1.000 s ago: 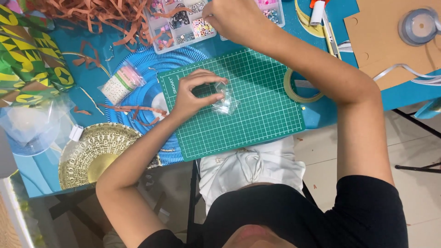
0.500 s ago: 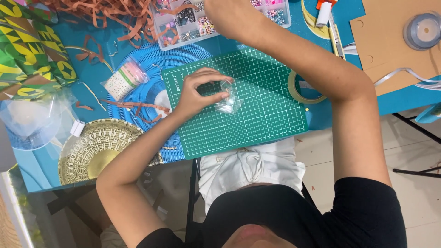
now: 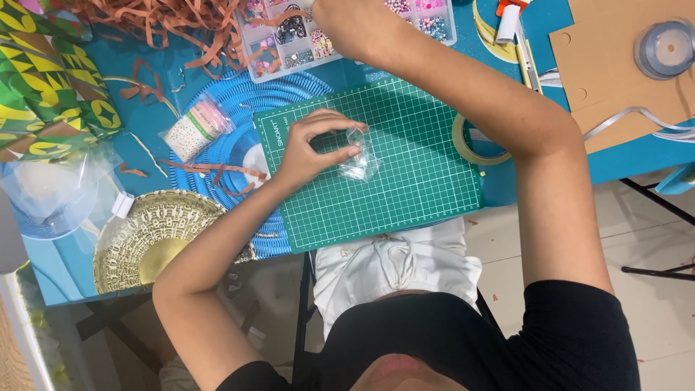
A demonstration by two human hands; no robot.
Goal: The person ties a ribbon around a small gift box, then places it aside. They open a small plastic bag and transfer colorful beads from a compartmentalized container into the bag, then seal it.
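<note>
While my left hand (image 3: pixel 311 148) pinches the small clear plastic bag (image 3: pixel 358 159) by its top edge, thumb and fingertips closed on it and holding it against the green cutting mat (image 3: pixel 405 188), my right hand (image 3: pixel 355 25) is stretched away to the clear bead organiser box (image 3: pixel 289 36) at the far edge of the table. That hand is curled over the compartments, fingers drawn together, but I cannot tell whether anything sits between them. I take this to be the filling step: the bag is held ready on the mat and I am picking out something small to go into it. The next move, as I judge it, calls for a fine pinch on one bead, then keeping the bag's mouth open with my left fingers as the right hand comes back.

Around the mat lie a blue pleated round mat (image 3: pixel 232 137), a small packet of beads (image 3: pixel 195 129), a gold doily plate (image 3: pixel 145 235), brown paper shreds (image 3: pixel 166 18) and a roll of tape (image 3: pixel 474 141) touching the mat's right edge.

Compared with a second ago, my left hand and the bag have hardly shifted on the mat; my right hand has stayed over the box, reaching a little further into it.
</note>
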